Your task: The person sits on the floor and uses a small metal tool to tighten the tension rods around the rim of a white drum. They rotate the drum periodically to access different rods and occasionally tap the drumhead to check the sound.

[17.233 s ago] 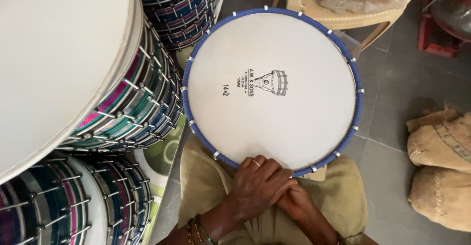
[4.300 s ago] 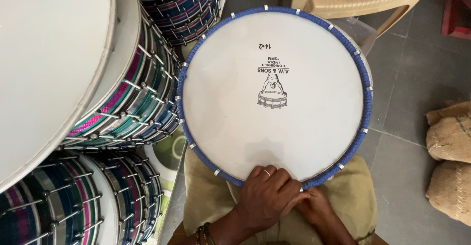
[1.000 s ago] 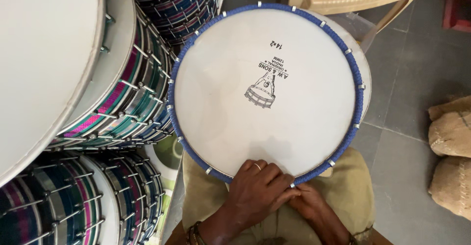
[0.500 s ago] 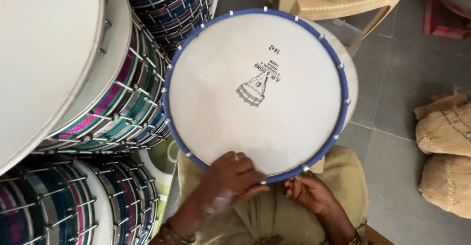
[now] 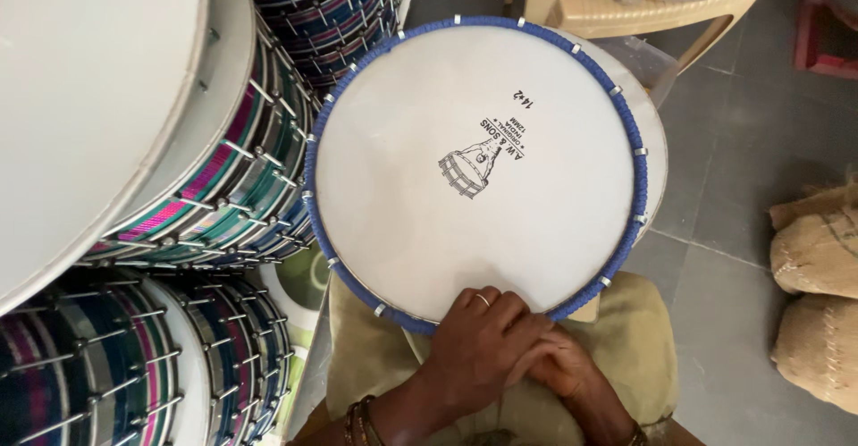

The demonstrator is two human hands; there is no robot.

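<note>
**Both hands at the near rim of the white drum head**

Head view: round white drum head [image 5: 474,169] with a blue laced rim filled the centre of the frame, a small printed drum emblem near its middle. It rested over the person's lap, which was covered by olive cloth [image 5: 626,357] at lower centre.

Left hand [image 5: 478,348] sat at the bottom edge of the drum head, fingers curled over the blue rim, ring on one finger, bangles at the wrist. Right hand [image 5: 563,370] lay just beside it, partly under the left hand's fingers, closed against the rim. Couldn't tell what, if anything, it pinched.

Left side of frame: stacked drums [image 5: 223,187] with metal tension rods and pink, teal and blue striped shells, touching the drum head's left edge. Upper right: beige plastic chair [image 5: 626,8]. Right edge: burlap sacks [image 5: 818,276] on the grey tiled floor.
</note>
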